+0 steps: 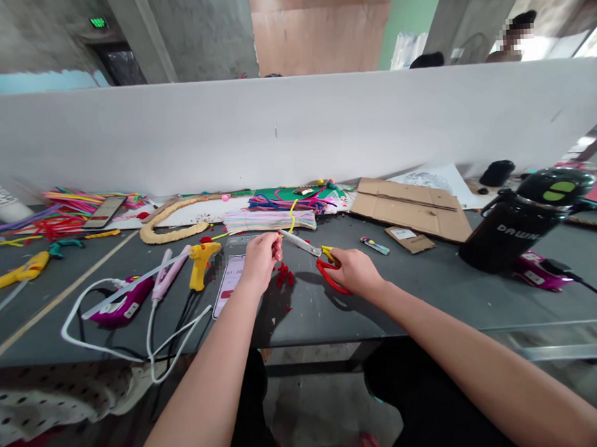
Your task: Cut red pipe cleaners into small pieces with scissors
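Observation:
My left hand (264, 255) is closed in a pinch on a thin yellow pipe cleaner (293, 216), whose end bends up above the fingers. My right hand (354, 272) has its fingers through the red and yellow handles of a pair of scissors (302, 242). The blades point left, their tips right by my left fingertips and the pipe cleaner. How far the blades are parted is hard to see. Small red fuzzy clippings (284, 275) lie on the table below, between both hands. Behind the hands lies a bundle of pale striped pipe cleaners (271, 220).
To the left are a phone (228, 290), a yellow glue gun (201, 265), a pink tool (168, 273) and looping white cable. A black bottle (504, 233), cardboard (410, 207) and a small cutter (374, 246) lie right. A white partition (293, 130) closes the back.

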A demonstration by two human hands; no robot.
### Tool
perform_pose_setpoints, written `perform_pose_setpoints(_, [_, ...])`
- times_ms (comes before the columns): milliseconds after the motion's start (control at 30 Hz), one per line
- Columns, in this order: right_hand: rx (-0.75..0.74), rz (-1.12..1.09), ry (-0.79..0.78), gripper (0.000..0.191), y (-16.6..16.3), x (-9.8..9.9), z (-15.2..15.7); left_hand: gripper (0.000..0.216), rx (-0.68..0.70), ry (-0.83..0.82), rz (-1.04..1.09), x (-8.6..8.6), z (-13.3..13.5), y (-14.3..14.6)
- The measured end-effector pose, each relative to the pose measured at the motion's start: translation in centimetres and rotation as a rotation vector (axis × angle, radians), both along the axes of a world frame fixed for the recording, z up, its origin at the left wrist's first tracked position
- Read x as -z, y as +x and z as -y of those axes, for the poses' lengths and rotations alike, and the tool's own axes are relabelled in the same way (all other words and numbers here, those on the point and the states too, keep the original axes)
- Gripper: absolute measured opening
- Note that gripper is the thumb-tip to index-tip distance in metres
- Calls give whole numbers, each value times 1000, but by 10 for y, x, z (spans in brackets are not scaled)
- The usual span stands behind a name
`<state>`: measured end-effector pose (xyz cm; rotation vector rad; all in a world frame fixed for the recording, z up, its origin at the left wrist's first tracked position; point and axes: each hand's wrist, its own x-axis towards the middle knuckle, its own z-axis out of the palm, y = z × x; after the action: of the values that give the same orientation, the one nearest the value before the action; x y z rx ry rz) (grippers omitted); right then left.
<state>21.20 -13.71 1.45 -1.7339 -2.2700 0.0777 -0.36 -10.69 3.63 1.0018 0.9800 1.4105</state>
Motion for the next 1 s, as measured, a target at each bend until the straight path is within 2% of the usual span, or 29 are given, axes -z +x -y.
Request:
perform_pose_setpoints(267, [-23, -44, -9, 43, 1, 0, 2, 17, 9, -7, 24, -2, 2, 0])
perform_pose_setpoints(1000, [5, 72, -37, 45, -4, -1, 1, 12, 80, -124, 188, -7, 3, 0])
